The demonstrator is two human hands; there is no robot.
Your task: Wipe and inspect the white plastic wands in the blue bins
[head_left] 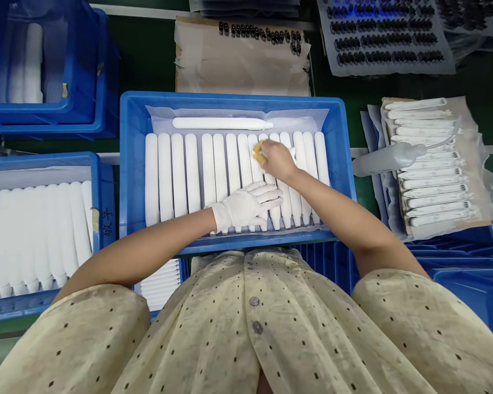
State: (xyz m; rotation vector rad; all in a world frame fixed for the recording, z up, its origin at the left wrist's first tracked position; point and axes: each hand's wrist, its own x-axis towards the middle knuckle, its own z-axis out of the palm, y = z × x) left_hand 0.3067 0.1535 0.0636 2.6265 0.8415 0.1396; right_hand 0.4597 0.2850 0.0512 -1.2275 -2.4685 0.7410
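Note:
A blue crate [133,164] in front of me holds a row of several white tubes [178,172] standing side by side, with one more white tube [222,123] lying crosswise behind them. My left hand [246,207], in a white glove, lies flat and open on the near ends of the tubes right of the middle. My bare right hand [276,160] is closed on a small yellow cloth [258,153] and presses it onto the far part of the tubes towards the right.
A second blue crate [102,191] of white tubes stands at my left, another [82,71] behind it. At the right, white parts [427,164] lie stacked on plastic wrap. Trays of small black parts [386,38] and brown paper [238,65] lie at the back.

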